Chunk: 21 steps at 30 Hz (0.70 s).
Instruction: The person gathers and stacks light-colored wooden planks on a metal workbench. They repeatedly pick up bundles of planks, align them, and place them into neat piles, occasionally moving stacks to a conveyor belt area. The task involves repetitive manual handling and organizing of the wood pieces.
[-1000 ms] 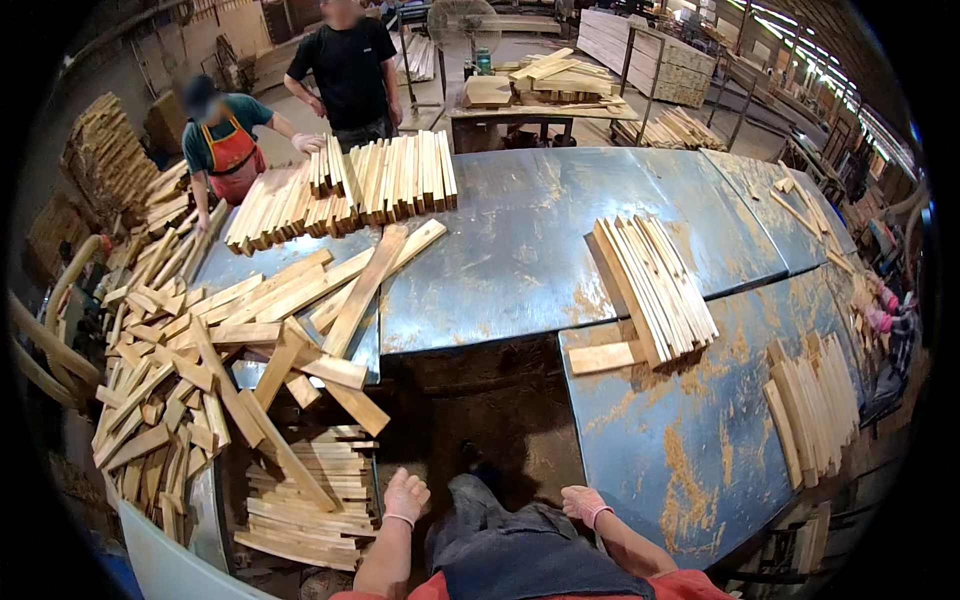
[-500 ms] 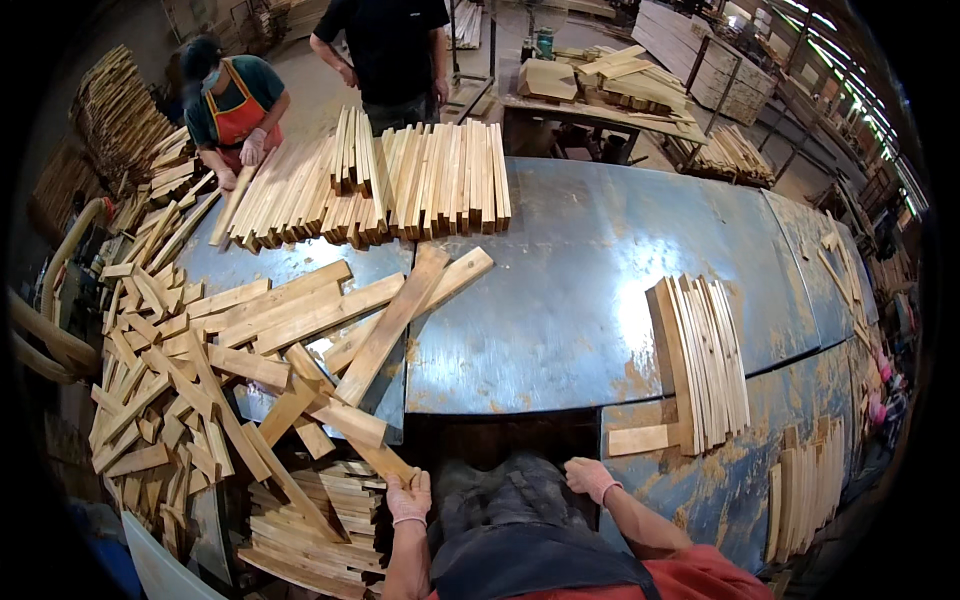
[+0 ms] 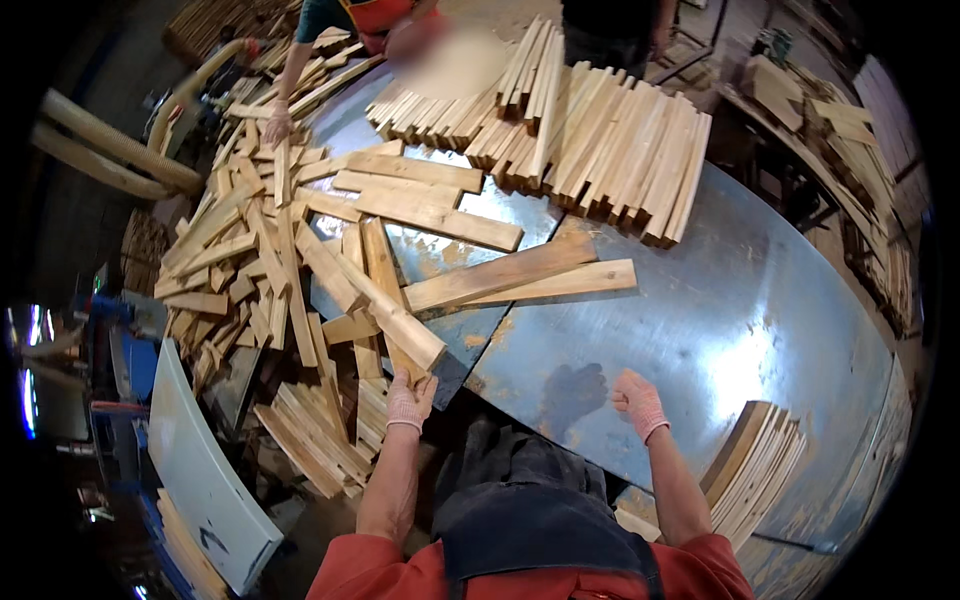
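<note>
My left hand (image 3: 410, 400), in a light knitted glove, is closed on the near end of a wooden board (image 3: 399, 361). That board slants away under a thicker board (image 3: 398, 328) that crosses over it. My right hand (image 3: 640, 402), gloved too, hovers over the blue metal tabletop (image 3: 650, 330) with its fingers curled in and nothing visible in them; a dark shadow shows beside it. Two longer boards (image 3: 520, 272) lie overlapping between my hands and the far stack. Left of my left hand spreads a jumbled heap of short wood pieces (image 3: 225, 260).
A long row of stacked slats (image 3: 610, 150) stands at the far side. Another bundle of slats (image 3: 755, 465) lies at my right. A co-worker's gloved hand (image 3: 278, 125) touches the heap's far end. A pale panel (image 3: 205, 480) stands at lower left, near more stacked slats (image 3: 315, 440).
My view has swung leftward. My right hand has come forward over the tabletop, while my left still grips a board end. The co-worker's hand has reached out to the heap.
</note>
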Each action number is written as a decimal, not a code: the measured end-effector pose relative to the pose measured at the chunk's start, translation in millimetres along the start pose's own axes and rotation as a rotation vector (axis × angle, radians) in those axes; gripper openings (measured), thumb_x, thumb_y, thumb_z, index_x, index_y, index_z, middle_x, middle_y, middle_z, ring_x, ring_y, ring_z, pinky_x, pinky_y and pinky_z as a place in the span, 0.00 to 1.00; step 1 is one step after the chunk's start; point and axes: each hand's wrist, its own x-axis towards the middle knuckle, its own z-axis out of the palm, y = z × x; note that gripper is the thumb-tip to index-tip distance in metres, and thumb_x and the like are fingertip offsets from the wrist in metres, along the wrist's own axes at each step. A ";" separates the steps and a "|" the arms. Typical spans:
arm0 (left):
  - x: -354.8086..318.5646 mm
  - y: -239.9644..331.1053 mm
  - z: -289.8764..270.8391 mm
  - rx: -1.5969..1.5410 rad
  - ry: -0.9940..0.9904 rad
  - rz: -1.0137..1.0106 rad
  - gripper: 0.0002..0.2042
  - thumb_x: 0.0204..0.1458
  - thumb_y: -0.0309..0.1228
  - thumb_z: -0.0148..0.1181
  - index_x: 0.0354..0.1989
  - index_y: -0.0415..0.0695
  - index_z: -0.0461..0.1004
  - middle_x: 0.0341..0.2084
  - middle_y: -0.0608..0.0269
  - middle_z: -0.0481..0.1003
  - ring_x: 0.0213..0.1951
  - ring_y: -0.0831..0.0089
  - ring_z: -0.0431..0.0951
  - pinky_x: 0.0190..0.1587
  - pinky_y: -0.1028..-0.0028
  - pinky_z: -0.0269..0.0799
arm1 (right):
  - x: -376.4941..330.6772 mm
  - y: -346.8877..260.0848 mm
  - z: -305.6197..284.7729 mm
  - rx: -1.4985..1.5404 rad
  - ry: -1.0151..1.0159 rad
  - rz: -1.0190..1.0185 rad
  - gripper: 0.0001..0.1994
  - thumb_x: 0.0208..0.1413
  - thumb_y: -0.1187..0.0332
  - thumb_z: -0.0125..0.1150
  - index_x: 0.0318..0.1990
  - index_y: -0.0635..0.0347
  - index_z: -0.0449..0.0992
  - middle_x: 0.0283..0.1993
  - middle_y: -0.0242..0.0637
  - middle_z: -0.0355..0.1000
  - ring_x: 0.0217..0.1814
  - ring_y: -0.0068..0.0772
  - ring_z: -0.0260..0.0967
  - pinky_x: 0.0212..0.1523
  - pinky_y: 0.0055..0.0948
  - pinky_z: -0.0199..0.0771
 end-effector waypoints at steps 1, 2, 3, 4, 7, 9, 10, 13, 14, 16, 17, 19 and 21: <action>-4.6 -8.6 10.7 0.017 0.018 0.013 0.18 0.68 0.37 0.64 0.59 0.39 0.73 0.54 0.44 0.76 0.54 0.49 0.79 0.64 0.51 0.77 | 2.4 -5.3 -9.2 -0.007 0.004 0.018 0.09 0.70 0.70 0.61 0.35 0.49 0.70 0.34 0.25 0.65 0.33 0.21 0.64 0.29 0.22 0.62; -21.8 -3.2 2.6 0.821 -0.038 0.430 0.19 0.66 0.37 0.66 0.59 0.39 0.73 0.54 0.45 0.77 0.54 0.50 0.79 0.64 0.53 0.78 | 5.3 -6.9 -16.0 -0.007 0.012 0.033 0.09 0.70 0.72 0.60 0.35 0.49 0.69 0.33 0.24 0.64 0.33 0.20 0.63 0.29 0.22 0.62; -48.5 2.7 21.7 1.634 -0.157 0.836 0.21 0.64 0.37 0.69 0.59 0.38 0.73 0.54 0.46 0.77 0.54 0.51 0.80 0.63 0.55 0.78 | 18.4 3.9 -30.6 -0.453 -0.030 -0.306 0.09 0.70 0.72 0.60 0.35 0.49 0.69 0.33 0.23 0.63 0.32 0.19 0.63 0.29 0.21 0.62; -44.3 1.5 19.5 1.513 -0.164 0.867 0.21 0.62 0.36 0.70 0.58 0.38 0.73 0.53 0.48 0.77 0.53 0.52 0.81 0.62 0.57 0.79 | 42.2 24.0 -51.6 -0.923 -0.074 -0.640 0.09 0.69 0.73 0.60 0.35 0.49 0.69 0.33 0.22 0.62 0.32 0.18 0.62 0.29 0.20 0.62; 42.7 16.0 -70.2 1.326 -0.265 0.810 0.23 0.63 0.37 0.70 0.61 0.39 0.73 0.53 0.52 0.77 0.54 0.59 0.82 0.55 0.69 0.82 | 52.7 15.0 -68.6 -0.541 -0.259 -0.231 0.09 0.70 0.66 0.59 0.34 0.53 0.71 0.32 0.25 0.63 0.31 0.19 0.63 0.34 0.26 0.69; 103.6 49.3 -123.1 0.206 -0.070 0.020 0.23 0.68 0.45 0.65 0.62 0.43 0.73 0.52 0.59 0.77 0.51 0.59 0.82 0.54 0.66 0.83 | 39.0 -20.6 -47.2 -0.387 -0.086 -0.016 0.09 0.69 0.65 0.59 0.34 0.53 0.71 0.31 0.25 0.64 0.31 0.20 0.63 0.34 0.27 0.67; 91.4 27.7 -100.6 0.191 0.056 0.002 0.21 0.69 0.48 0.60 0.57 0.45 0.73 0.48 0.58 0.75 0.46 0.60 0.80 0.49 0.61 0.82 | 40.0 -32.0 -47.3 -0.324 0.020 0.083 0.09 0.69 0.65 0.59 0.34 0.53 0.71 0.30 0.25 0.64 0.31 0.20 0.63 0.34 0.27 0.66; 19.8 3.1 -66.9 0.255 0.117 0.010 0.18 0.68 0.52 0.58 0.45 0.47 0.73 0.34 0.60 0.70 0.34 0.64 0.74 0.38 0.58 0.77 | 82.1 -14.7 -90.4 -0.582 0.050 -0.480 0.09 0.68 0.64 0.61 0.35 0.54 0.71 0.29 0.25 0.65 0.30 0.20 0.62 0.32 0.27 0.65; 8.3 -5.2 -74.9 0.285 0.084 0.015 0.18 0.68 0.52 0.59 0.41 0.48 0.73 0.29 0.62 0.69 0.31 0.65 0.72 0.34 0.58 0.74 | 92.0 -15.2 -100.5 -0.592 0.070 -0.563 0.09 0.68 0.63 0.61 0.35 0.54 0.72 0.28 0.25 0.65 0.30 0.20 0.62 0.32 0.28 0.64; 9.3 -24.2 -92.7 0.308 -0.024 -0.016 0.15 0.66 0.46 0.62 0.35 0.49 0.70 0.24 0.64 0.65 0.27 0.66 0.69 0.30 0.62 0.69 | 112.2 -33.2 -114.1 -0.409 0.134 -0.429 0.10 0.68 0.63 0.61 0.35 0.54 0.72 0.28 0.25 0.64 0.29 0.20 0.61 0.32 0.29 0.64; -16.2 -43.1 -73.8 0.329 -0.119 -0.068 0.14 0.65 0.43 0.63 0.32 0.50 0.69 0.22 0.66 0.64 0.25 0.67 0.68 0.29 0.64 0.67 | 122.0 -42.1 -122.3 -0.337 0.170 -0.373 0.10 0.68 0.62 0.62 0.35 0.54 0.71 0.28 0.25 0.64 0.29 0.20 0.61 0.31 0.30 0.64; -84.5 -70.4 30.4 0.510 -0.065 -0.109 0.12 0.64 0.37 0.64 0.32 0.48 0.69 0.22 0.67 0.64 0.25 0.69 0.67 0.28 0.65 0.67 | 129.4 -77.1 -122.8 -0.283 0.250 -0.275 0.13 0.67 0.60 0.62 0.33 0.55 0.70 0.28 0.26 0.63 0.29 0.21 0.60 0.32 0.31 0.64; -89.3 -88.4 91.8 0.765 -0.243 -0.084 0.15 0.67 0.37 0.64 0.29 0.49 0.67 0.23 0.66 0.64 0.24 0.70 0.64 0.29 0.68 0.65 | 132.6 -121.7 -111.7 -0.308 0.339 -0.240 0.15 0.66 0.58 0.62 0.32 0.57 0.68 0.29 0.28 0.64 0.30 0.23 0.60 0.33 0.34 0.65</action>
